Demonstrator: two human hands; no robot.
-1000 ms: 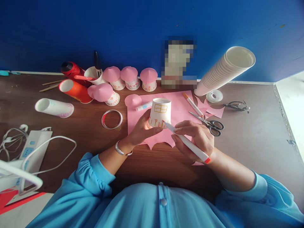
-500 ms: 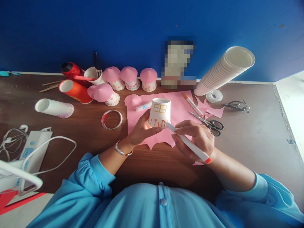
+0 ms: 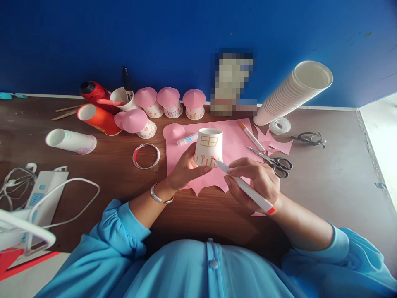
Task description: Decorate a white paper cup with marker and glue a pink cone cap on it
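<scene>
My left hand grips a white paper cup turned bottom up, fingers around its left side and thumb along its lower front. A yellow window is drawn on the cup, with red and yellow flower stems below it. Between the fingers of my right hand is a white marker with a red end, its tip at the cup's lower right side. Pink paper with cut-out edges lies underneath. Black-handled scissors rest right of it, beside a marker with an orange cap and a glue stick.
Several decorated cups with pink cone tops stand at the back left. A tall leaning stack of white cups is at the back right, near a tape roll and glasses. A power strip with cables lies left.
</scene>
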